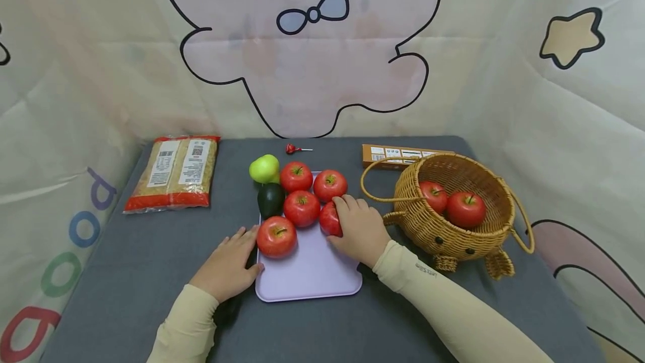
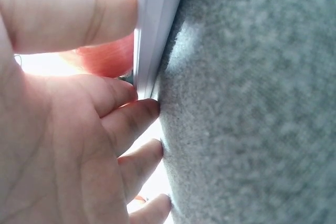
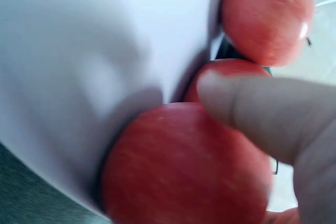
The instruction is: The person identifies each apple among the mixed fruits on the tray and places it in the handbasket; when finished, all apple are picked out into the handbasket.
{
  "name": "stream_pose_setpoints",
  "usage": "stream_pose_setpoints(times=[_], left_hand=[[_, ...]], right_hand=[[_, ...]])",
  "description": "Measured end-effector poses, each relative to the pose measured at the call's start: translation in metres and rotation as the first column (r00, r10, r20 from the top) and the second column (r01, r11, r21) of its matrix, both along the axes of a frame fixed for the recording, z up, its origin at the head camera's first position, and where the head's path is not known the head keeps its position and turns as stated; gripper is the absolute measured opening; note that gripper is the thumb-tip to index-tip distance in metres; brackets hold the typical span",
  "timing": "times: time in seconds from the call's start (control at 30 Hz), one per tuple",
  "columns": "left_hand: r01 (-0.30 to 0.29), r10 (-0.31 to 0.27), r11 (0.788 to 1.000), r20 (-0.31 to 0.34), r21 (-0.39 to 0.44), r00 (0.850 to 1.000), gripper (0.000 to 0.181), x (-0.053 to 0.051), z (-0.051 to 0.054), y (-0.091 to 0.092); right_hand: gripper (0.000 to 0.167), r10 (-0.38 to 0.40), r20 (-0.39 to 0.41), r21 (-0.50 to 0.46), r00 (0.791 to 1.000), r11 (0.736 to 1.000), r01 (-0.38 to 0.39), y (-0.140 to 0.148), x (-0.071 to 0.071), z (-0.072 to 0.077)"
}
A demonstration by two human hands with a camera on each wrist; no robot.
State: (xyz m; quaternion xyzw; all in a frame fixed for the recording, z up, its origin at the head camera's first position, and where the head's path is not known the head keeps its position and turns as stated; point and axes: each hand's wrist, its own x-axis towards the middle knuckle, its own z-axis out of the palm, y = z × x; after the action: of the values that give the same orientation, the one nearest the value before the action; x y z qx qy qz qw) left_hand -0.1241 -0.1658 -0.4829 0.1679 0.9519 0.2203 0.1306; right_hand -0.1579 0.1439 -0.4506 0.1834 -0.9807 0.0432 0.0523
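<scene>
In the head view my right hand (image 1: 360, 228) grips a red apple (image 1: 330, 219) at the right side of a lilac tray (image 1: 317, 279). The right wrist view shows the thumb of that hand (image 3: 278, 119) against the large apple (image 3: 184, 169), with other red fruit behind. My left hand (image 1: 227, 265) lies at the tray's left edge with its fingers spread, beside a red apple (image 1: 276, 237). In the left wrist view that hand (image 2: 63, 135) touches the tray rim (image 2: 155, 19). Several more red apples (image 1: 302, 208) sit on the tray.
A green apple (image 1: 264, 169) and a dark avocado (image 1: 271, 200) are at the tray's upper left. A wicker basket (image 1: 428, 240) with two red apples stands right. Further back lie a grain bag (image 1: 173, 172), a lollipop (image 1: 290, 149) and a brown box (image 1: 370, 153).
</scene>
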Motion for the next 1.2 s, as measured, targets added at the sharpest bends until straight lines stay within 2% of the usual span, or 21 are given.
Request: stream_pose_setpoints(times=[0.23,0.43,0.7,0.9,1.07,1.2], left_hand=[[0.002,-0.002,1.000,0.006,-0.006,1.000,0.083,0.001,-0.001,-0.001],[0.005,-0.005,1.000,0.007,-0.002,1.000,0.083,0.001,0.000,-0.001],[0.010,-0.010,1.000,0.004,-0.003,1.000,0.083,0.000,0.000,-0.001],[0.013,-0.013,1.000,-0.001,0.006,1.000,0.084,-0.001,0.001,0.000],[0.012,-0.012,1.000,0.011,0.005,1.000,0.084,-0.001,0.000,0.000],[0.015,-0.015,1.000,0.006,-0.002,1.000,0.083,-0.001,-0.003,-0.001]], right_hand=[[0.081,0.018,-0.002,-0.048,1.000,0.999,-0.018,0.004,-0.002,-0.003],[0.074,0.044,-0.067,-0.122,0.997,0.991,-0.051,0.012,0.011,0.008],[0.074,0.032,-0.203,-0.219,0.979,0.973,-0.077,0.037,0.036,0.056],[0.077,-0.020,-0.289,-0.232,0.957,0.972,-0.050,0.074,0.043,0.096],[0.079,-0.110,-0.235,-0.204,0.966,0.977,0.062,0.114,0.041,0.122],[0.079,-0.168,-0.116,-0.178,0.979,0.973,0.146,0.147,0.035,0.131]])
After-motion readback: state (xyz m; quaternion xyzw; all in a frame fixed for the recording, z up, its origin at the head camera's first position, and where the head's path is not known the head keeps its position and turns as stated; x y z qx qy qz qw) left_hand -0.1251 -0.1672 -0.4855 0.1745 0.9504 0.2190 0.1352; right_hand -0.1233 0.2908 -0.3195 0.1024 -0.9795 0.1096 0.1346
